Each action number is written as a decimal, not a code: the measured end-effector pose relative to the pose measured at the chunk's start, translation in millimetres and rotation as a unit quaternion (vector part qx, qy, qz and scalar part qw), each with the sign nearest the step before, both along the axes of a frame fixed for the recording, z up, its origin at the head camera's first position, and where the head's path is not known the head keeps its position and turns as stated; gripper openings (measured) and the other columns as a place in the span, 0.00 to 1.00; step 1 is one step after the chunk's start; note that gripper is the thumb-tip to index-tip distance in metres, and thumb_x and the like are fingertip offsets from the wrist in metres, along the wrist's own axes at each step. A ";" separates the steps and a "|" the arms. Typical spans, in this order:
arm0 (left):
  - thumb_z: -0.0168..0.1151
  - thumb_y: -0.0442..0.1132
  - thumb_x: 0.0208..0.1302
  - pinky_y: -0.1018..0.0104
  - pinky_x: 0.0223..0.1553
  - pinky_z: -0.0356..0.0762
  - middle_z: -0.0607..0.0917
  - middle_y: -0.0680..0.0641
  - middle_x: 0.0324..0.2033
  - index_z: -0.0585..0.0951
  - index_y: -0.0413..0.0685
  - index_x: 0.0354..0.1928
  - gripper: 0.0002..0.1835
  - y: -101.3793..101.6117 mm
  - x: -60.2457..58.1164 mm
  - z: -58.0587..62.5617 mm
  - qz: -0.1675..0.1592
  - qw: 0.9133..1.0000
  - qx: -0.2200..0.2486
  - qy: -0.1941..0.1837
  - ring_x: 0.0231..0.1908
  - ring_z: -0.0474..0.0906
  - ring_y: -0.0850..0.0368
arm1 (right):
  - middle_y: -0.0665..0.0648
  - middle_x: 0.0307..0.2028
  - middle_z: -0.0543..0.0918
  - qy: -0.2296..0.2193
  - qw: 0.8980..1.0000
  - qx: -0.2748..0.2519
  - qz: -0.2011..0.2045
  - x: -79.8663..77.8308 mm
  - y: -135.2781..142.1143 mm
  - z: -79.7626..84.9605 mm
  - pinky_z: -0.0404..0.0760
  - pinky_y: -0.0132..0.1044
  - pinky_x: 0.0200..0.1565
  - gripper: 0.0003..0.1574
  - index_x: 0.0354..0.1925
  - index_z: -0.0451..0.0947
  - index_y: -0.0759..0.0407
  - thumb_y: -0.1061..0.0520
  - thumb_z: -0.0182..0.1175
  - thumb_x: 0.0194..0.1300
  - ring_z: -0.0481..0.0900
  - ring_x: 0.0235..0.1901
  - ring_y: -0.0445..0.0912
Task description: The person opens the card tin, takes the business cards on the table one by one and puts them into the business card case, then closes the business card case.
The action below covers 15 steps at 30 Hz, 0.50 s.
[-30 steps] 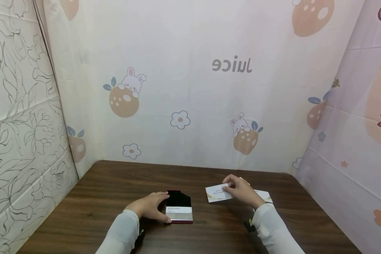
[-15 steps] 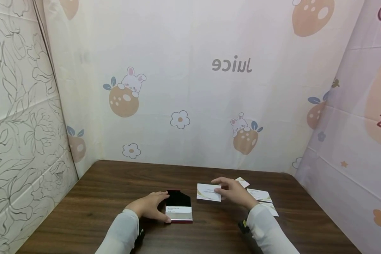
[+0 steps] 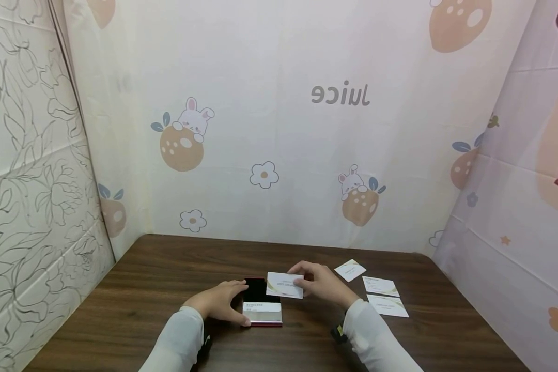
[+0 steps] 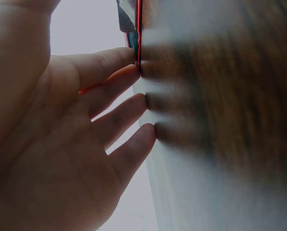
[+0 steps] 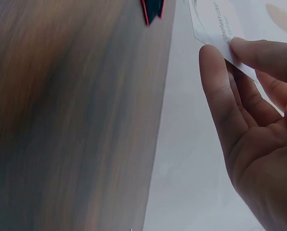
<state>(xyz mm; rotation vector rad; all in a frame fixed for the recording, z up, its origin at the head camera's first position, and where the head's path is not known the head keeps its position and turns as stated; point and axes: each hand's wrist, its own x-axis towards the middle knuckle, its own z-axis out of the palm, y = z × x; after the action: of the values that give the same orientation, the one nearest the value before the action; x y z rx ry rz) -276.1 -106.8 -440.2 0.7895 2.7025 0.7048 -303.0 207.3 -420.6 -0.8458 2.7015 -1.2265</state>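
Observation:
My right hand (image 3: pixel 323 283) pinches a white business card (image 3: pixel 283 285) between thumb and fingers. In the head view the card hangs over the right part of a business card case (image 3: pixel 262 314) and hides some of its black lining. The case lies on the table with its lid folded back; it has red edges and a white card inside its near half. At its left side my left hand (image 3: pixel 219 301) rests with fingers spread, thumb by the near corner. The left wrist view shows those fingers (image 4: pixel 126 113) fairly straight, tips on the table and against the red edge.
Three more business cards lie on the right of the table: one farther back (image 3: pixel 350 270), a middle card (image 3: pixel 381 286) and a near card (image 3: pixel 388 306). The brown wooden table (image 3: pixel 176 258) is enclosed by printed curtains (image 3: pixel 279 129) at the back and sides.
My right hand has carried its business card leftwards, from near the loose cards to over the case, uncovering the three cards on the right. The left hand and the case have stayed put.

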 end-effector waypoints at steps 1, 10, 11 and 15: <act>0.76 0.58 0.52 0.38 0.66 0.62 0.65 0.40 0.72 0.68 0.40 0.72 0.49 -0.1 0.1 0.4 0.000 1.000 0.000 -0.001 0.72 0.57 0.38 | 0.53 0.38 0.80 -0.001 1.000 -0.001 0.005 0.1 -4.1 -0.7 0.85 0.38 0.32 0.12 0.51 0.82 0.51 0.60 0.63 0.71 0.78 0.36 0.47; 0.76 0.60 0.52 0.40 0.66 0.62 0.65 0.39 0.72 0.68 0.41 0.72 0.51 1.5 -0.8 0.6 0.010 1.000 -0.008 0.000 0.71 0.59 0.39 | 0.52 0.36 0.79 -0.014 0.999 -0.007 0.052 2.4 -36.2 -6.0 0.86 0.41 0.33 0.12 0.50 0.81 0.52 0.63 0.62 0.70 0.78 0.35 0.45; 0.76 0.60 0.51 0.41 0.66 0.62 0.66 0.39 0.71 0.68 0.40 0.72 0.51 1.8 -1.2 0.2 0.011 1.000 -0.009 0.002 0.71 0.59 0.39 | 0.52 0.37 0.79 -0.015 0.998 -0.006 0.055 2.2 -38.5 -6.8 0.86 0.41 0.33 0.12 0.50 0.81 0.52 0.63 0.62 0.70 0.78 0.35 0.45; 0.76 0.61 0.51 0.41 0.66 0.63 0.66 0.39 0.71 0.66 0.38 0.73 0.53 2.2 -3.4 -1.2 0.011 1.000 -0.010 0.005 0.71 0.60 0.40 | 0.51 0.37 0.80 -0.016 0.998 -0.006 0.063 1.6 -45.6 -9.3 0.86 0.40 0.33 0.12 0.50 0.81 0.52 0.64 0.62 0.70 0.78 0.35 0.45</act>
<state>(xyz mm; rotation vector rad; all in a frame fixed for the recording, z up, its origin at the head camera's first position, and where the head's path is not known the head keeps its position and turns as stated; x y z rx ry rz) -279.5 -104.6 -441.4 0.7621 2.7265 0.6800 -301.4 161.6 -429.9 -0.9732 2.5731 -1.2210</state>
